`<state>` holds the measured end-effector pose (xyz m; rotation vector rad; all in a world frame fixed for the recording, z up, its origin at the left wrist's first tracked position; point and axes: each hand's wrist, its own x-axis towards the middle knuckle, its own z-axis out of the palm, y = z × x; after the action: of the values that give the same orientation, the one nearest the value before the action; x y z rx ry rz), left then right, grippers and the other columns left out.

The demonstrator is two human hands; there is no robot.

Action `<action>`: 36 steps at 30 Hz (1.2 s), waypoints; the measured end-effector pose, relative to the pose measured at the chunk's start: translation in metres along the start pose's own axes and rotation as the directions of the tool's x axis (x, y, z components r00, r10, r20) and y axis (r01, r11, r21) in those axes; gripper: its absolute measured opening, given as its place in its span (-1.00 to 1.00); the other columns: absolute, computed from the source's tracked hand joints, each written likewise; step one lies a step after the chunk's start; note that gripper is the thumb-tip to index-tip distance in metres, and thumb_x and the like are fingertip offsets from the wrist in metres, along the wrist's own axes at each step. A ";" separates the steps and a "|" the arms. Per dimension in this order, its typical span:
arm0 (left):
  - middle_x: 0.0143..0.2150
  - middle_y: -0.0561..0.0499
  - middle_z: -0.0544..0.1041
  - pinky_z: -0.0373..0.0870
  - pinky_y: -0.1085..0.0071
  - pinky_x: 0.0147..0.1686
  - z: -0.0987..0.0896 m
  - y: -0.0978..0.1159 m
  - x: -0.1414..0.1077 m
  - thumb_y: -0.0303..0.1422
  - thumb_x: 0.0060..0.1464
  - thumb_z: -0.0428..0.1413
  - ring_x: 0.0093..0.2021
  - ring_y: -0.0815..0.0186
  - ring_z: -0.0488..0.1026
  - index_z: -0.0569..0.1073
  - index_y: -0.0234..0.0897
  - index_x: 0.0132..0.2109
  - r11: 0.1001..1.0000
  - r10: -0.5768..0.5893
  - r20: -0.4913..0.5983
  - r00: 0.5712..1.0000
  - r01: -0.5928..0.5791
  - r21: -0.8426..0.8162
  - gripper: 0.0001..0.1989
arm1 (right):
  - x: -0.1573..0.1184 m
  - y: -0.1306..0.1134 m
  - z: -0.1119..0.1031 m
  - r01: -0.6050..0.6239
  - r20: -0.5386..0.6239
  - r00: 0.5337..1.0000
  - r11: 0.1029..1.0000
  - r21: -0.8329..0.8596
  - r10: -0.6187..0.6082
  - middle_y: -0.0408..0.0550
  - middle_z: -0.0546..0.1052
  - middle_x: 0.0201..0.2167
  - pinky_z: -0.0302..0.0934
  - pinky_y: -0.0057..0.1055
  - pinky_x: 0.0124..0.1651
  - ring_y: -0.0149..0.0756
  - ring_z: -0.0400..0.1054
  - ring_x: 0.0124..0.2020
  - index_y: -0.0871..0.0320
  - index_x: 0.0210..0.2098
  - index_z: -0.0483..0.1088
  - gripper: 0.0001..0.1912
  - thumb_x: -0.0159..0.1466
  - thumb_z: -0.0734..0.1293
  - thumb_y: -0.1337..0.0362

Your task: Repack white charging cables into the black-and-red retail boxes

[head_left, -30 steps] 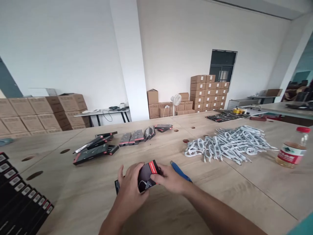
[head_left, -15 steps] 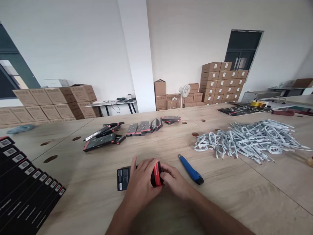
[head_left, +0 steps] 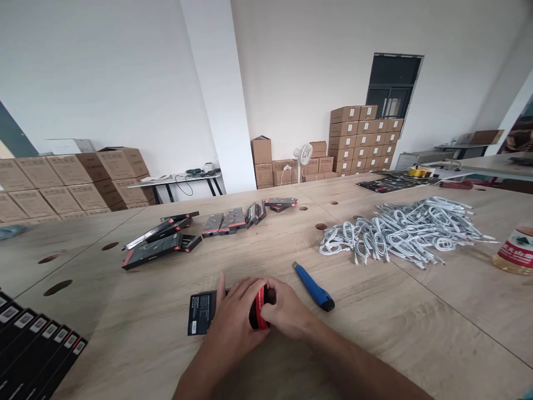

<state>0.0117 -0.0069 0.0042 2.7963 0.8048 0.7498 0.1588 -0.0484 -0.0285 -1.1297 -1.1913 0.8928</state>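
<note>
Both hands are on a black box with a red band at the near middle of the table. My left hand wraps over the box from the left, its index finger or thumb raised. From the right, my right hand pinches the box's end with bent fingers. A flat black printed box lies partly under my left hand, so its right part is hidden. To the right of my hands lies a blue utility knife on the wood, apart from them.
White coiled cables lie heaped on the right, near a jar. Several black boxes lie scattered across the table's far side. A row of black boxes stands at near left. The wooden table has round holes.
The view has swung to the right, bringing the jar in. My right fingers have shifted further over the end of the red-banded box; my left hand keeps its hold.
</note>
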 end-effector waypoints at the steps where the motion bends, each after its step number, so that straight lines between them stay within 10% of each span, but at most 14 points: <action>1: 0.16 -0.05 0.53 -0.49 -0.22 0.41 0.001 -0.001 0.000 -0.47 -0.11 0.20 0.18 0.04 0.44 0.38 -0.07 0.14 1.000 -0.002 0.007 1.000 0.002 -0.006 -0.39 | 0.000 0.001 0.001 0.002 -0.016 1.000 1.000 -0.005 -0.002 -0.17 0.58 -0.33 0.31 -0.41 -0.23 -0.25 0.45 -0.26 0.14 -0.29 0.46 -0.63 -0.10 0.24 0.47; 14: 0.19 0.00 0.51 -0.42 -0.16 0.44 0.002 -0.010 -0.002 -0.34 -0.03 0.23 0.22 0.00 0.41 0.30 -0.03 0.24 0.999 0.035 -0.007 0.999 -0.035 0.007 -0.35 | 0.005 0.003 0.000 0.031 -0.084 0.996 0.999 -0.011 -0.031 -0.15 0.52 -0.46 0.30 -0.38 -0.29 -0.24 0.41 -0.35 0.13 -0.39 0.46 -0.72 -0.04 0.17 0.40; 19: 0.13 -0.02 0.55 -0.18 -0.14 0.40 -0.001 -0.009 -0.004 -0.51 -0.09 0.15 0.12 0.09 0.48 0.29 -0.04 0.23 0.994 -0.035 -0.069 0.997 0.042 0.099 -0.31 | 0.001 0.005 -0.005 0.055 -0.024 0.998 0.998 -0.039 -0.056 -0.04 0.58 -0.16 0.39 -0.32 -0.19 -0.26 0.47 -0.26 0.14 0.05 0.40 -0.49 0.08 0.26 0.37; 23: 0.11 -0.05 0.55 -0.09 -0.12 0.36 -0.001 -0.009 -0.005 -0.51 -0.06 0.11 0.12 0.09 0.47 0.31 -0.06 0.18 0.987 -0.081 -0.090 0.993 0.092 0.135 -0.39 | -0.005 0.001 -0.012 0.297 0.019 0.950 0.887 -0.353 -0.310 0.13 0.40 0.20 0.42 -0.22 -0.03 -0.12 0.44 0.02 0.08 0.26 0.25 -0.29 0.12 0.38 0.37; 29: 0.07 -0.05 0.56 -0.03 -0.05 0.33 0.000 -0.008 -0.004 -0.43 -0.03 0.14 0.11 0.07 0.48 0.30 -0.08 0.15 0.982 -0.091 -0.172 0.981 0.117 0.149 -0.45 | -0.005 -0.003 -0.021 0.473 0.154 0.864 0.667 -0.576 -0.479 0.12 0.32 0.28 0.33 -0.14 0.18 -0.11 0.36 0.19 0.08 -0.07 0.52 -0.54 0.15 0.21 0.57; 36: 0.02 -0.07 0.57 0.03 -0.02 0.26 0.004 -0.006 -0.001 -0.44 -0.04 0.14 0.06 0.06 0.49 0.30 -0.10 0.12 0.969 -0.053 -0.246 0.968 0.109 0.221 -0.47 | -0.001 0.007 -0.009 0.349 0.051 0.923 0.773 -0.529 -0.382 0.09 0.33 0.31 0.09 0.01 0.36 -0.04 0.12 0.37 0.08 -0.07 0.55 -0.54 0.19 0.19 0.56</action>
<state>0.0101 -0.0026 -0.0015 2.8871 1.1097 1.0553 0.1672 -0.0493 -0.0358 -1.2801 -1.5979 0.2183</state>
